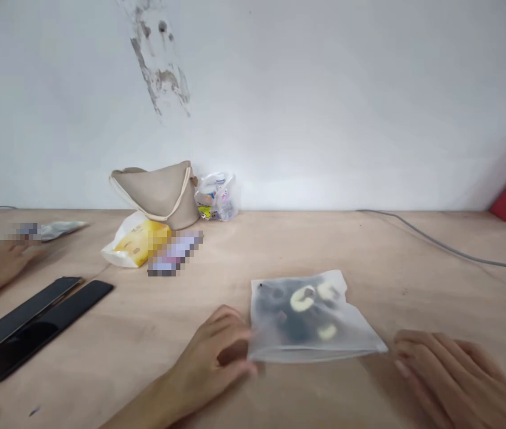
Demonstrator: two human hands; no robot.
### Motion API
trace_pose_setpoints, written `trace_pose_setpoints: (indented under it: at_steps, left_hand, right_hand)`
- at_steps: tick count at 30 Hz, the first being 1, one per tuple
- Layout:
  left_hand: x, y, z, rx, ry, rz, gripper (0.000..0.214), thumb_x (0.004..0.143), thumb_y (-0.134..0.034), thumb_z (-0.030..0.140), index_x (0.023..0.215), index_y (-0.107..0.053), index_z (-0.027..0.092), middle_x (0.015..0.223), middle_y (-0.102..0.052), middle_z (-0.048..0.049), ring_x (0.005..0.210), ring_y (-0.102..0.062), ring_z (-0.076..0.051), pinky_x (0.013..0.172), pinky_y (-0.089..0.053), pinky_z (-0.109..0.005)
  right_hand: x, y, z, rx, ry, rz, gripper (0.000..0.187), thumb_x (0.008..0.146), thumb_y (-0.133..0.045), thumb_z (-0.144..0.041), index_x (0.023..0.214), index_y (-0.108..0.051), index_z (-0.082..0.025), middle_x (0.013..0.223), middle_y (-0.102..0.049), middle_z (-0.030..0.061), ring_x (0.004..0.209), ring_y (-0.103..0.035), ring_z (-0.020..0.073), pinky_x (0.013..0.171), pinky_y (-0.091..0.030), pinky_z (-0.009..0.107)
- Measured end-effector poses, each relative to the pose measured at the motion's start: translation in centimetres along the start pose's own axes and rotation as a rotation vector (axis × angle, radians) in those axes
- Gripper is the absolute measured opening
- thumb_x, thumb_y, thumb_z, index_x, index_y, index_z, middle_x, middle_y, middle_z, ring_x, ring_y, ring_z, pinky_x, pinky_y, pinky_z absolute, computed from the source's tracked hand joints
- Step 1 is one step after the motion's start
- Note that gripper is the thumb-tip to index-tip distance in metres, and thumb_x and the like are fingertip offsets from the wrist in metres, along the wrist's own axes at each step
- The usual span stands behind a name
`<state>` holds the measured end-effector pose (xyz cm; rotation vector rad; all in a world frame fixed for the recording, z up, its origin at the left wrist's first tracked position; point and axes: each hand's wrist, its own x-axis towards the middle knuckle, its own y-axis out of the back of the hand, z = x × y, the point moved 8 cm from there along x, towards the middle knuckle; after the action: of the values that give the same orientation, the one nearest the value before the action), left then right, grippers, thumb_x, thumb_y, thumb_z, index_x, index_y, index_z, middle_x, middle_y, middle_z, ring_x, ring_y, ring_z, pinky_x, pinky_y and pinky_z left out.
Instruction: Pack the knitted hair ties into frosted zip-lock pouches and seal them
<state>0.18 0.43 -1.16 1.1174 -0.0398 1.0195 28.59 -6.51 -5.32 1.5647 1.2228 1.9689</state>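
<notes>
1 frosted bag point(297, 328) lies flat on the table point(288, 244), cream patches point(327, 332) showing through.

The frosted pouch point(300, 328) obstructs the span between left fingers point(229, 333) and right fingers point(427, 342); bare surface point(413, 286) beyond the right fingers permits passage up to the grey cable point(444, 245), while two black phones point(51, 330) obstruct travel left of the left fingers.
</notes>
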Motion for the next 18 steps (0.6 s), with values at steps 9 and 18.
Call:
trace_pose_setpoints:
  at_steps: [9,18]
  left_hand:
    - [-1.3,-5.7,-3.9,-0.735,1.183,-0.4,0.04,0.062,-0.066,0.051,0.073,-0.059,0.013,0.064,-0.064,-0.0025,0.034,-0.043,-0.004,0.027,-0.019,-0.014]
    - [2.4,-4.1,-2.3,-0.553,0.711,0.031,0.028,0.08,-0.054,0.044,0.07,-0.048,0.018,0.061,-0.053,0.0044,0.056,-0.05,-0.009,0.051,-0.04,-0.019]
  right_hand:
    - [2.2,-8.7,3.1,1.037,-0.973,-0.643,0.04,0.079,-0.047,-0.057,0.064,-0.059,-0.022,0.044,-0.056,-0.0008,0.035,-0.05,0.0122,0.034,-0.035,0.022]
    - [4.6,-5.9,0.7,1.179,-0.785,-0.266,0.031,0.081,-0.051,-0.051,0.077,-0.06,-0.022,0.071,-0.064,0.0,0.067,-0.061,0.0157,0.061,-0.048,0.025]
